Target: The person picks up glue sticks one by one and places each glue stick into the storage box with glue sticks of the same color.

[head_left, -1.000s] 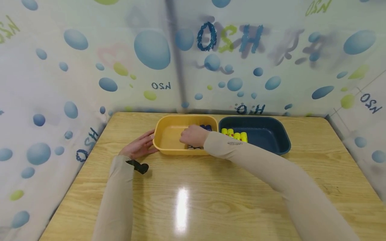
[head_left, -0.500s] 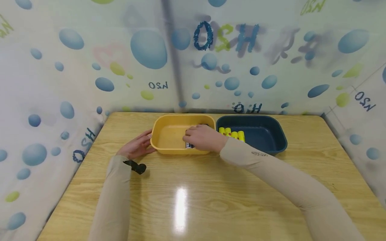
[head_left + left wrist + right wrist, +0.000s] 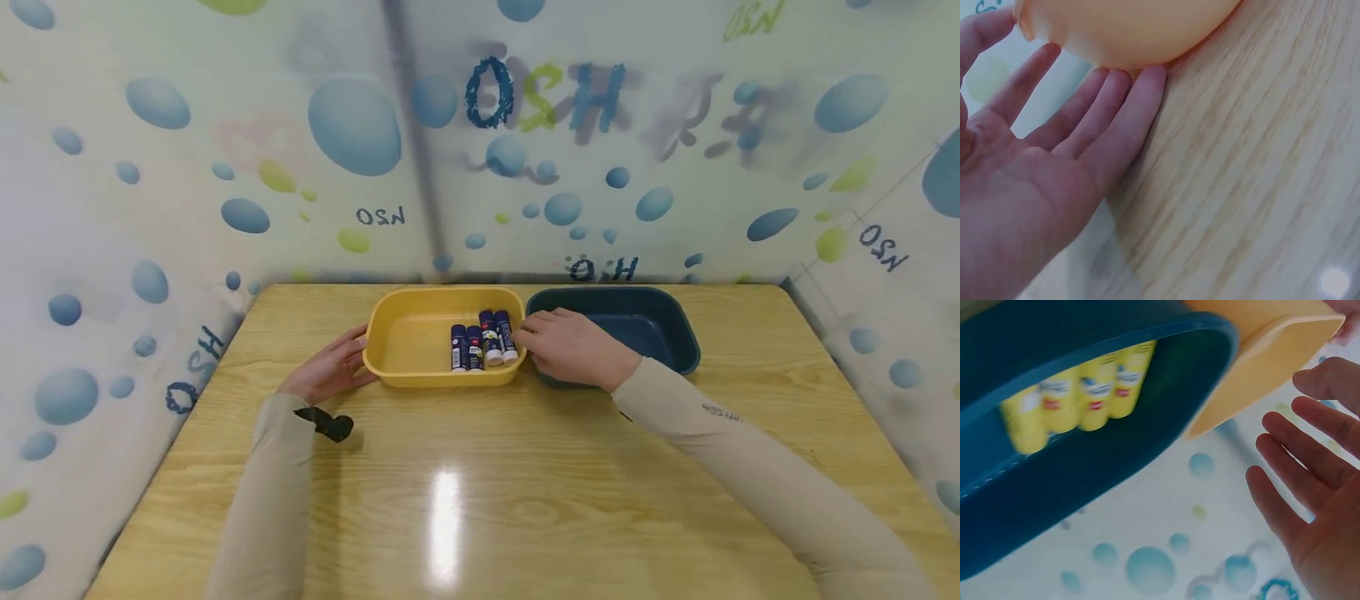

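Observation:
My left hand (image 3: 326,371) rests its straight fingertips against the left end of a yellow plastic tray (image 3: 442,379). In the left wrist view, the fingers (image 3: 1113,125) touch the tray's outer wall near the tabletop. Several dark-blue-and-white glue sticks (image 3: 491,337) lie in the right half of that tray. Over the left end of a dark blue tray (image 3: 645,333) is my right hand (image 3: 573,346). The right wrist view shows its fingers (image 3: 1297,447) spread, with nothing held. Several yellow glue sticks (image 3: 1094,394) lie side by side in the blue tray, hidden behind the hand in the head view.
Both trays stand end to end near the back of a wooden table (image 3: 390,500). A patterned wall covering (image 3: 450,167) rises right behind them. A black strap piece (image 3: 330,423) sticks out from the left wrist.
My right hand has left the dark-blue glue sticks in the yellow tray and moved right to above the blue tray. The left hand stays at the yellow tray; the head view has shifted slightly.

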`<state>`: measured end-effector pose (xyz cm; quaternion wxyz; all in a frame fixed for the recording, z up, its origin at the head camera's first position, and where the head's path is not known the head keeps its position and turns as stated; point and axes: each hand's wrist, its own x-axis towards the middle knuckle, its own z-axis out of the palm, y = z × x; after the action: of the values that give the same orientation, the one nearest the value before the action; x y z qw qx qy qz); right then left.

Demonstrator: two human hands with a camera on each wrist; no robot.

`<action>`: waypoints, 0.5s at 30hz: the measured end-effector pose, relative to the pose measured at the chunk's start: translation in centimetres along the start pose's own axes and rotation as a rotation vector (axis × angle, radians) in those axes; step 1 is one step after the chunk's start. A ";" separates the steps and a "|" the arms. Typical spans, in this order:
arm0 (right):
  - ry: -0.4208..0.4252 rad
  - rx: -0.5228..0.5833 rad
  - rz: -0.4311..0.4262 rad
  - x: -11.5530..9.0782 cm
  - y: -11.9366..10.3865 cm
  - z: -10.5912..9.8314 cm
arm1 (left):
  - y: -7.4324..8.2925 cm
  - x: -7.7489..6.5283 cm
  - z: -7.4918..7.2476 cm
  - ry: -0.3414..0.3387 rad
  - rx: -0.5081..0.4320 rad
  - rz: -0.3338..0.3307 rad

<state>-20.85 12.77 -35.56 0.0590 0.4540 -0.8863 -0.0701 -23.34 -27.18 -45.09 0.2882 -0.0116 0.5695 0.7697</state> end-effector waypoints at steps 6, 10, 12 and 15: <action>0.024 0.054 0.050 -2.4 1.8 0.7 | 0.4 0.0 0.3 0.041 0.019 -0.023; 0.054 0.085 0.078 -4.0 2.7 1.3 | 0.6 0.1 0.6 0.082 0.012 -0.047; 0.061 0.113 0.104 -4.8 3.0 1.7 | 0.8 0.0 0.7 0.092 0.017 -0.054; 0.050 0.150 0.154 -6.0 3.3 2.1 | 1.0 -0.1 0.8 0.103 0.040 -0.062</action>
<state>-20.37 19.73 -37.30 0.0522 0.3891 -0.9196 0.0128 -23.50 -26.73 -43.96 0.2822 -0.0631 0.5981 0.7475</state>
